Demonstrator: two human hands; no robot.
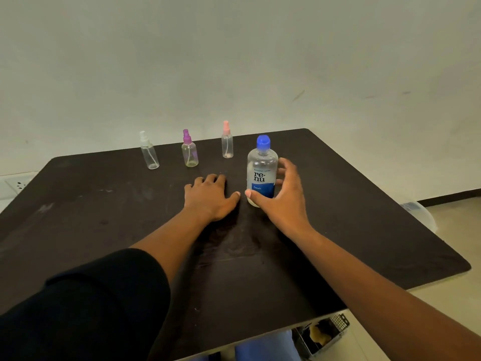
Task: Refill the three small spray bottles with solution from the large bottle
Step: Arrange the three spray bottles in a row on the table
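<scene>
Three small clear spray bottles stand upright in a row near the far edge of the dark table [104, 230]: one with a white cap [149, 152] at the left, one with a purple cap [189, 151] in the middle, one with a pink cap [227, 142] at the right. The large clear bottle [261, 169] with a blue cap and blue label stands just right of them, closer to me. My right hand [283, 196] curves around its right side with fingers spread and the thumb in front of its base. My left hand [210, 196] lies flat on the table left of the large bottle.
A pale wall rises behind the table. The table's right edge runs diagonally, with a clear plastic object [419, 212] on the floor beyond it. A wire basket [322, 334] sits under the near edge. A wall socket [19, 185] is at the far left.
</scene>
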